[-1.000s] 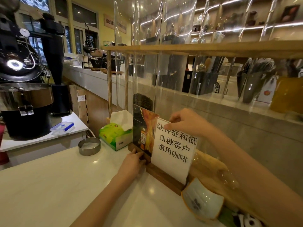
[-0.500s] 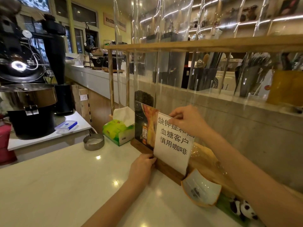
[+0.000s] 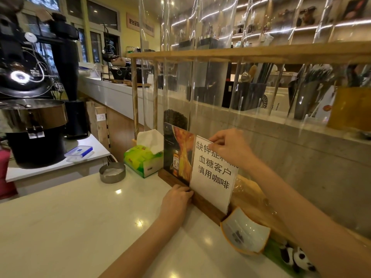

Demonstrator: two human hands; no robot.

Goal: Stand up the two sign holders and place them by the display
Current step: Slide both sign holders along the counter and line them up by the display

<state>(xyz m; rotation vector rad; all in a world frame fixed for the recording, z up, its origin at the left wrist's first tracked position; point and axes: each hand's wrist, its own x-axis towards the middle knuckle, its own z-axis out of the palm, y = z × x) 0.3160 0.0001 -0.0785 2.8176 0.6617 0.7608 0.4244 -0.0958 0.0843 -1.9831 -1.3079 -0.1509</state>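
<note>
White counter [image 3: 70,227] lies open toward its near and left edges; its far edge is crowded. Both sign holders stand upright there against the clear display [image 3: 180,87]: white-text sign [image 3: 212,177] overlapping poster sign [image 3: 177,151], tissue box [image 3: 143,159] just left. My right hand [image 3: 228,147] pinches the white sign's top edge. My left hand [image 3: 176,199], loosely curled, rests fingertips on the wooden base [image 3: 208,207].

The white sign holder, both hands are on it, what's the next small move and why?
Probably let go. The white sign holder already stands upright beside the poster sign holder against the display shelf, with the right hand pinching its top and the left hand at its wooden base.
</note>
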